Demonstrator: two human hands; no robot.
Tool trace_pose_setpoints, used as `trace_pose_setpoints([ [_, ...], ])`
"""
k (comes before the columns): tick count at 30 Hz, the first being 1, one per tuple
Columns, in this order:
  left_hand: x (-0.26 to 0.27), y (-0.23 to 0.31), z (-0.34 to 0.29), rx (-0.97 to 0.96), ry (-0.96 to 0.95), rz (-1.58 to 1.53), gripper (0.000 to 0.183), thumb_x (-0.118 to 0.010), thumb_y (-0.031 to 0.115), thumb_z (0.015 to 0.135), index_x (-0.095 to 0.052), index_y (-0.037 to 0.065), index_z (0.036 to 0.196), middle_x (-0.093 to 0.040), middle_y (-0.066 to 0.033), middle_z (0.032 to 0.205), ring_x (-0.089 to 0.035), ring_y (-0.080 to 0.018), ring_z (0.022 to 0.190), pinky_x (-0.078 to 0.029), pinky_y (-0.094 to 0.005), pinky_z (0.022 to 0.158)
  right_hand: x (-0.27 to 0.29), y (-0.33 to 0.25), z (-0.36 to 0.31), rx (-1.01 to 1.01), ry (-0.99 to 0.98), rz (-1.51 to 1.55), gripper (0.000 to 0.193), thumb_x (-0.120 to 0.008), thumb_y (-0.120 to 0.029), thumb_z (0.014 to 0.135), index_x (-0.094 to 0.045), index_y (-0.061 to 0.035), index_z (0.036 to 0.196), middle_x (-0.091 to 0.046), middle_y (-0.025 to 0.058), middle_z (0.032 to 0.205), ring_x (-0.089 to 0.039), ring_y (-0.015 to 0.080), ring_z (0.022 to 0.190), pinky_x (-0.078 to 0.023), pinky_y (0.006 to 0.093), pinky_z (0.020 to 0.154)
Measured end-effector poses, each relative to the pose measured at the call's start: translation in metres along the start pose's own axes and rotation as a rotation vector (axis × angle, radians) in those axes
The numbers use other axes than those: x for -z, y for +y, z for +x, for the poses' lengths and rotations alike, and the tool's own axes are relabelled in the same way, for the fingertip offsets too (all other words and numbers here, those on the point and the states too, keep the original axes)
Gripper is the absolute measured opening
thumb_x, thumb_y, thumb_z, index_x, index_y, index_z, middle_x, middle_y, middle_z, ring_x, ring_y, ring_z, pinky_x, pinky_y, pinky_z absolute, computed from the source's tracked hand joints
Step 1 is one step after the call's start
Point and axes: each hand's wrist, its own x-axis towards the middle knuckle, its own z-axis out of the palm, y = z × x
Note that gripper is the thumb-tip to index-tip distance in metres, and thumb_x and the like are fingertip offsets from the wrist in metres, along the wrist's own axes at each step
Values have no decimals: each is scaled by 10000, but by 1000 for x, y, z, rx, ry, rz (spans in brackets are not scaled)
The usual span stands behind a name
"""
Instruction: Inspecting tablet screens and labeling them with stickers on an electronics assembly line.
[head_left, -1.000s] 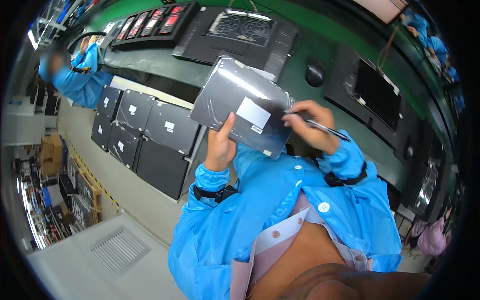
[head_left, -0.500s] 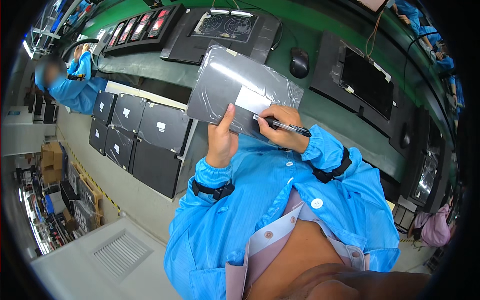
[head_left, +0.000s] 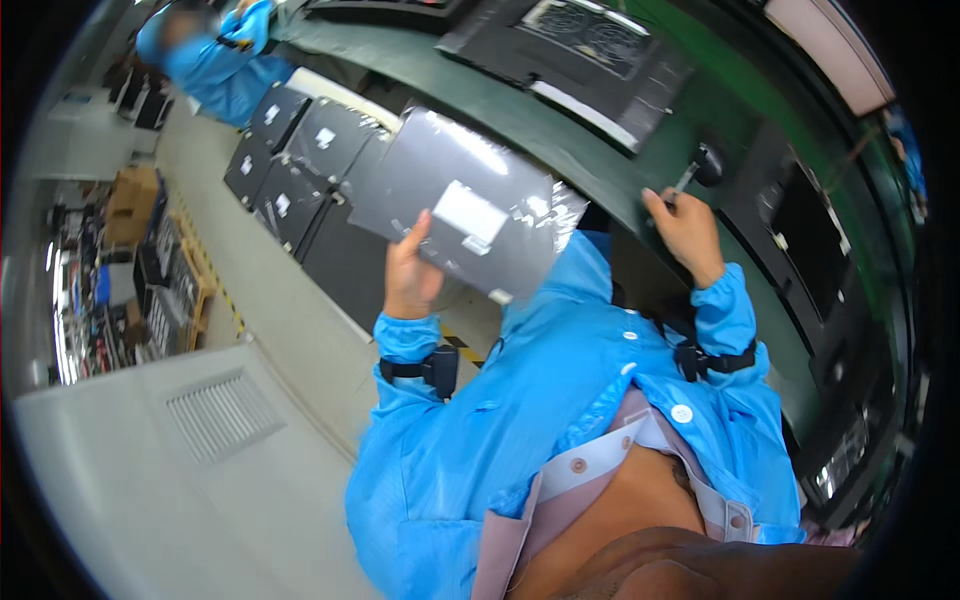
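Note:
My left hand (head_left: pixel 412 278) grips the near left edge of a flat dark grey panel (head_left: pixel 400 180), its thumb lying over the top face. The panel is wrapped in shiny clear film. It is tilted up and bears a white label (head_left: pixel 470 215) with a smaller label strip at its lower edge. My right hand (head_left: pixel 692 238) is apart from the panel, over the edge of the green workbench (head_left: pixel 520 140). Between its closed fingers is a pen (head_left: pixel 686 177), slightly blurred, pointing toward a black computer mouse (head_left: pixel 709 164).
Film-wrapped dark panels with white labels (head_left: pixel 325 138) lie in rows at the left. At the back of the bench stands a dark fixture (head_left: pixel 590 90); another, with a black screen (head_left: pixel 808 235), is at the right. A person in blue (head_left: pixel 225 75) works at the far left.
My right hand has left the label and moved right with the pen. The panel in my left hand has shifted slightly left and down. The whole view has turned.

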Motion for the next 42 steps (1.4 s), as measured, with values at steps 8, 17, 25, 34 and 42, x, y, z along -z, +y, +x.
trace_pose_setpoints([
  [8,251,120,-25,52,270,236,571,-742,320,1073,-596,-32,1498,-712,-183,1424,-721,-352,1264,-588,-513,1102,6,35,-3,157,171,-343,471,-791,-501,972,-681,-43,975,-764,174,863,-739,399,788,-573,503,716],
  [17,316,100,32,-283,859,1259,638,-868,461,939,-762,-119,1184,-806,-211,1103,-760,-404,1061,-600,-509,967,30,66,73,317,656,-318,598,-802,-381,958,-656,-11,1404,-577,266,1471,-566,462,1376,-468,538,1147],
  [25,193,46,35,-135,1024,1943,977,-756,664,939,-503,12,1621,-401,-308,1693,-449,-472,1542,-341,-640,1249,22,77,70,253,571,-251,532,-795,-362,955,-688,-13,1343,-586,256,1465,-577,449,1363,-467,528,1154],
  [34,63,-36,60,-702,400,1762,643,-781,320,1003,-600,-37,1507,-406,-289,1679,-403,-489,1551,-288,-641,1298,20,74,68,237,570,-237,518,-788,-325,943,-687,-15,1345,-605,237,1430,-591,432,1332,-471,513,1151],
  [42,-47,-59,65,-814,-5,1594,552,-767,218,1028,-612,-35,1494,-392,-260,1703,-388,-465,1577,-373,-566,1264,20,82,72,332,649,-203,447,-803,-325,878,-719,-16,1190,-640,221,1277,-641,421,1175,-528,542,1008],
])
